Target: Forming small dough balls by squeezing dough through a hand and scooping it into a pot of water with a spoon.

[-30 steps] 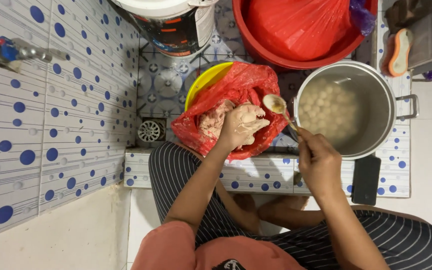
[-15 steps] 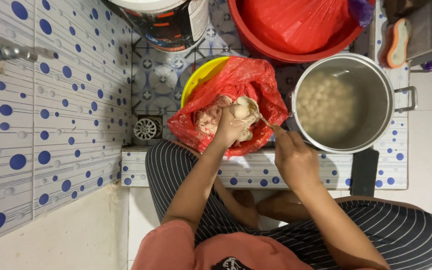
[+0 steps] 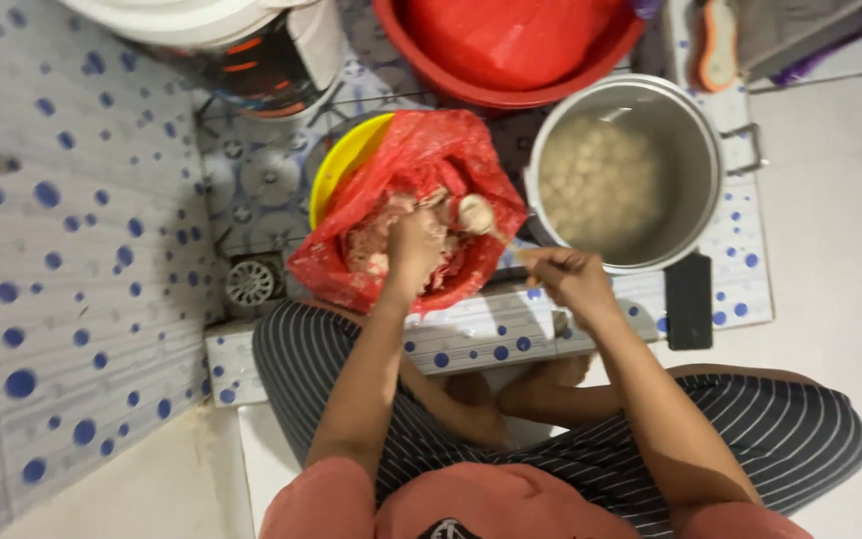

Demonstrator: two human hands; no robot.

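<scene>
The left hand point(image 3: 413, 243) is closed around a portion of pale minced paste point(image 3: 376, 240) inside the red plastic bag point(image 3: 421, 160), which lines a yellow bowl point(image 3: 343, 160) at the upper centre of the frame. A rounded ball of paste point(image 3: 473, 213) is seen at the top of this fist. The right hand point(image 3: 561, 274) is pinched on the handle of a spoon point(image 3: 507, 240), whose bowl is set against the ball (the exact contact is blurred).

To the right of the bag, a steel pot point(image 3: 710, 160) is filled with cloudy water and formed balls point(image 3: 596, 180). A dark flat phone point(image 3: 688, 299) lies below the pot on the tiled ledge point(image 3: 481, 339). A red basin point(image 3: 511, 95) is placed at the top of the frame.

The paste is judged soft, sticky and slippery; it is best squeezed in a full fist and lifted off by the spoon rather than pinched. The balls are judged light and easily deformed.
</scene>
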